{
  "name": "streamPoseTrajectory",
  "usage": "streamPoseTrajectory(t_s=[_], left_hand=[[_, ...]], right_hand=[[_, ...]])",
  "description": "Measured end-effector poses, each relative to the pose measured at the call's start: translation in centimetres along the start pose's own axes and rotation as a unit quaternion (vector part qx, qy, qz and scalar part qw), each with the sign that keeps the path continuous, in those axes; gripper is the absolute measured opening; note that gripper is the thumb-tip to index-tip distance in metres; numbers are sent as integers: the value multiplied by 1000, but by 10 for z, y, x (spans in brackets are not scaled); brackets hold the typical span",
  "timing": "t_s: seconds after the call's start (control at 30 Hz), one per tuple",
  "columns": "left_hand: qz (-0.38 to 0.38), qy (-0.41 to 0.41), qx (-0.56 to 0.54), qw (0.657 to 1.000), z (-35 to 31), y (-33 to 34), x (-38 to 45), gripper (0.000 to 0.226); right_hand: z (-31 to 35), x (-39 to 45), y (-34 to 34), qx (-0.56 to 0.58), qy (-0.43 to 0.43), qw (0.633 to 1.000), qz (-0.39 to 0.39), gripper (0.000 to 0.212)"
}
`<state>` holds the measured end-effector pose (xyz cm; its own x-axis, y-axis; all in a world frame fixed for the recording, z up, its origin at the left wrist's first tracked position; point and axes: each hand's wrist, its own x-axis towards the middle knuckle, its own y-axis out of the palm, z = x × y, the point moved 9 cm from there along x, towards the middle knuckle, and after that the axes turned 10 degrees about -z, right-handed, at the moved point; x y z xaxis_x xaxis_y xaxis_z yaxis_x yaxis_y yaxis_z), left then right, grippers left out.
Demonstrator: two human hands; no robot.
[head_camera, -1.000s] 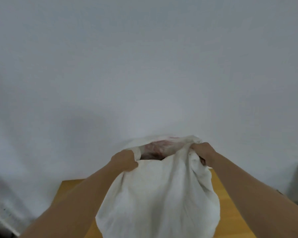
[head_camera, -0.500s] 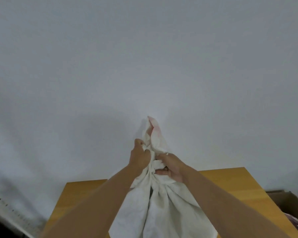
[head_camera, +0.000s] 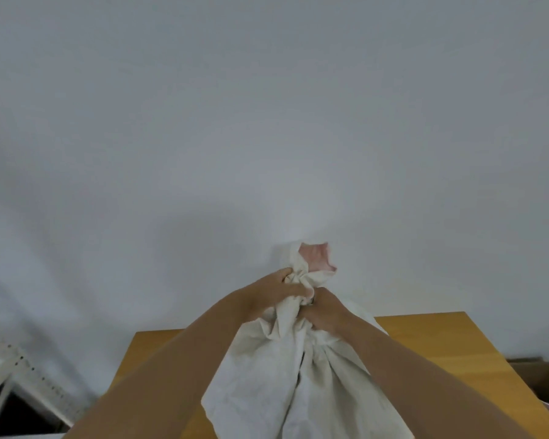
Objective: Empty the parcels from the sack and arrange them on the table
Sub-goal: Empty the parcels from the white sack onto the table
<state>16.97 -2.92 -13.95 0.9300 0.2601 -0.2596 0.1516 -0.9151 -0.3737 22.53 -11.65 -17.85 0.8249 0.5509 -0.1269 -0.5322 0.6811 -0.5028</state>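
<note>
**Sack, cloth, white: gathered at the neck, standing on the table**

Where the neck is bunched, the sack (head_camera: 298, 381) is gripped by both hands; its long axis runs upright, body hanging below the grip and resting on the table, pinkish-lined mouth flaring above it. No parcels are visible; any inside are hidden by the cloth.

Left hand (head_camera: 273, 291): fingers curled round the gathered neck, the higher of the two.
Right hand (head_camera: 325, 312): fingers curled round the neck just beneath, touching the left hand.

Judgement: the neck lies between and directly ahead of both hands, so opening or upending it is equally within reach of either.

Table (head_camera: 425, 346): yellow-brown wooden top, against a plain white wall (head_camera: 267, 122).
White perforated shelving frame (head_camera: 19, 372), lower left.
Brown cardboard box (head_camera: 542, 378), right of the table.
</note>
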Motion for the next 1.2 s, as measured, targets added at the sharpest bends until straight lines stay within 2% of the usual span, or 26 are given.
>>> streamPoseTrajectory(t_s=[0.03,0.07,0.1,0.13,0.17,0.2,0.27,0.3,0.37,0.4,0.47,0.53,0.6,0.67,0.7,0.77,0.83,0.93,1.0,1.03,1.1,1.2], left_hand=[[-7,25,99,995,10,-4,4,102],[-31,51,214,975,19,-12,6,122],[-57,75,308,947,28,-17,7,133],[-72,100,351,928,30,-16,3,140],[-73,123,333,932,32,-12,0,140],[-58,146,277,948,31,-5,-3,129],[-42,133,181,974,36,6,1,91],[-44,114,156,980,41,10,3,85],[-70,77,95,990,55,13,9,90],[-101,58,66,991,60,10,9,85],[-124,41,1,991,66,7,10,63],[-115,61,-77,988,67,3,13,46],[-125,59,-130,982,69,-8,13,49],[-132,43,-180,974,73,-21,14,56],[-131,40,-197,971,72,-26,13,56],[-127,31,-235,963,74,-35,12,53],[-132,10,-279,951,79,-43,8,55],[-139,-41,-335,931,95,-49,6,54],[-165,-64,-342,923,100,-60,3,42],[-178,-75,-340,920,104,-66,3,38],[-204,-86,-341,914,109,-79,3,36],[-222,-84,-337,911,111,-90,2,30]], right_hand=[[1,0,-7,21,11,1000,-19,20],[2,0,-14,55,17,998,-34,25],[5,-1,-19,85,18,995,-39,29],[9,-4,-20,100,11,995,-29,31],[17,-8,-18,105,-4,995,-6,31],[26,-11,-13,99,-21,995,23,28],[37,-16,0,75,-44,994,68,14],[43,-18,4,71,-53,993,80,11],[44,-18,11,79,-49,992,87,15],[41,-18,12,83,-38,992,83,18],[36,-20,12,101,-27,991,89,23],[27,-22,2,117,-26,988,96,49],[16,-22,-25,89,-41,994,41,71],[-7,-21,-62,-4,-41,997,-66,78],[-27,-22,-78,-42,-14,993,-114,87],[-80,-29,-98,-38,101,978,-178,117],[-139,-42,-98,72,229,950,-202,139],[-193,-79,-65,228,385,878,-171,116],[-226,-98,-45,278,456,832,-150,120],[-239,-101,-33,301,469,821,-124,126],[-257,-92,-14,381,435,810,-99,120],[-210,-81,-12,481,337,797,-145,79]])
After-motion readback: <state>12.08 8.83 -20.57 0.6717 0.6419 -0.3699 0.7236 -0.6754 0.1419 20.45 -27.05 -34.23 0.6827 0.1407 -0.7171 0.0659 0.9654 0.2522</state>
